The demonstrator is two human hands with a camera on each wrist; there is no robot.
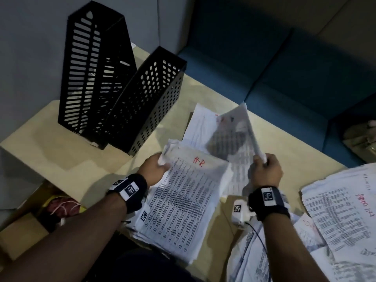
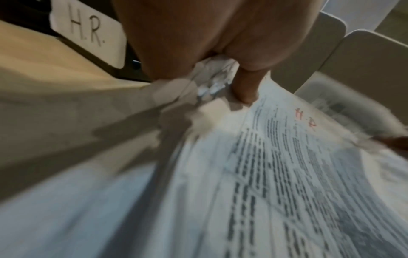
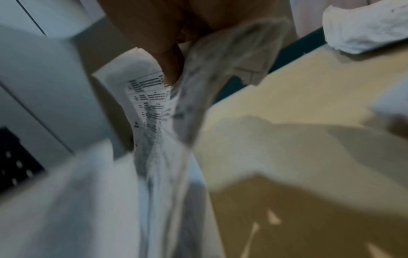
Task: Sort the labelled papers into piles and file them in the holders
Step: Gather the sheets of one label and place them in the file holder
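My left hand (image 1: 156, 165) grips the top left corner of a thick stack of printed papers (image 1: 183, 204) marked "H.R" in red; the same stack (image 2: 276, 174) fills the left wrist view, with my thumb (image 2: 245, 87) on its top sheet. My right hand (image 1: 264, 165) pinches the lower edge of a few sheets (image 1: 234, 133) lifted up on end; those sheets (image 3: 159, 108) hang curled from my fingers (image 3: 170, 57) in the right wrist view. Two black perforated holders (image 1: 97, 78) (image 1: 150, 102) stand at the table's back left. One holder carries a white "H.R." label (image 2: 88, 31).
More printed sheets (image 1: 199, 125) lie flat on the beige table (image 1: 61, 155) behind the stack. Another paper pile (image 1: 341, 216) with red writing lies at the right. A blue sofa (image 1: 284, 68) borders the table's far side. A cardboard box (image 1: 30, 220) sits lower left.
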